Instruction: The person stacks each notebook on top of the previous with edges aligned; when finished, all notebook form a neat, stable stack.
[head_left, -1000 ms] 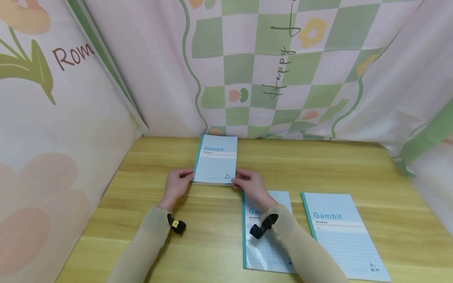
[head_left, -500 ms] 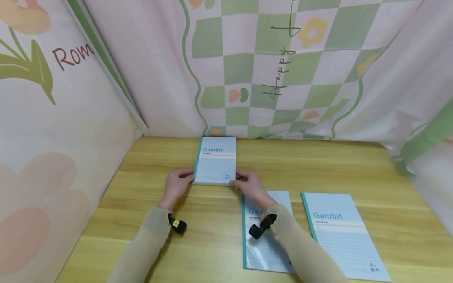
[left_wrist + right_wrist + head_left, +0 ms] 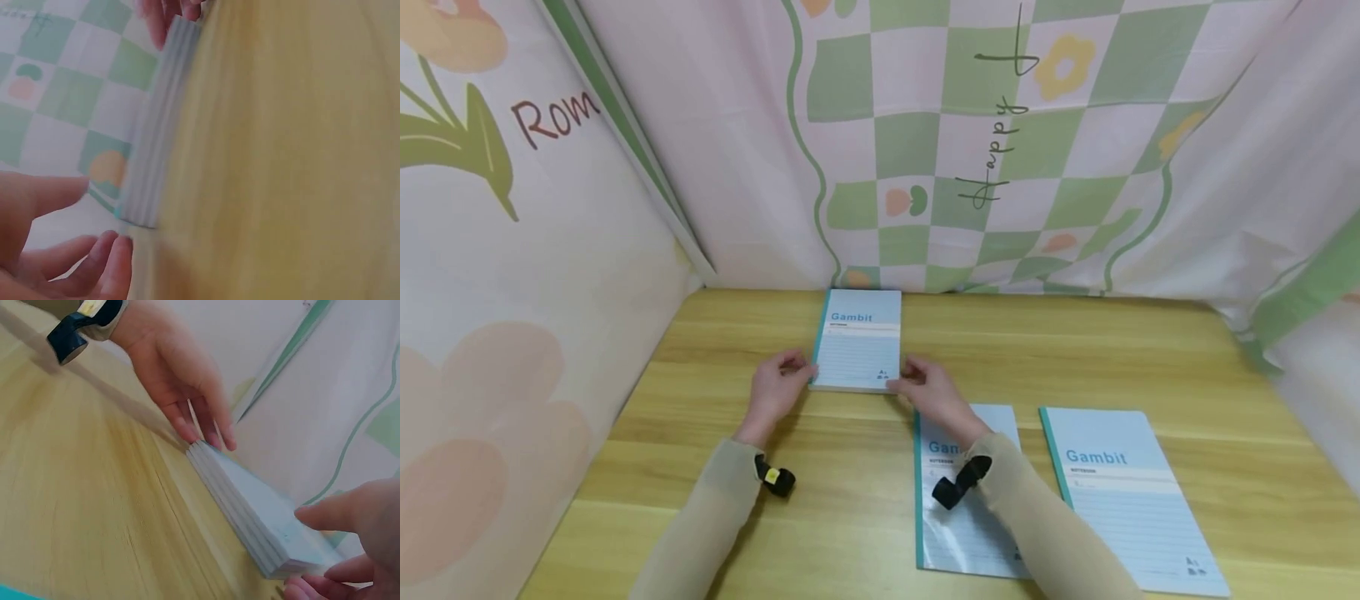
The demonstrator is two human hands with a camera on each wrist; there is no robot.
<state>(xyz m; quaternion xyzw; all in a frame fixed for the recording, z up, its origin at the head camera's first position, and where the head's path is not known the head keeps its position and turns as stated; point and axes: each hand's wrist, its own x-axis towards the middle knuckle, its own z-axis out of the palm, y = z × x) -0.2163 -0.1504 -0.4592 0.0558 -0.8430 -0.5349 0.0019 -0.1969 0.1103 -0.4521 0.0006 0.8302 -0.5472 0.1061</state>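
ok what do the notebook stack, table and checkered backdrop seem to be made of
Notebook stack: probably paper, with pale layered edges; cover smooth, gloss uncertain.
Table: wood or wood-look laminate, with streaky grain and a soft sheen.
Checkered backdrop: likely matte fabric, hanging in soft folds.

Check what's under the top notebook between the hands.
Other notebooks are stacked beneath the top notebook; the right wrist view shows their page edges. Their front covers are hidden.
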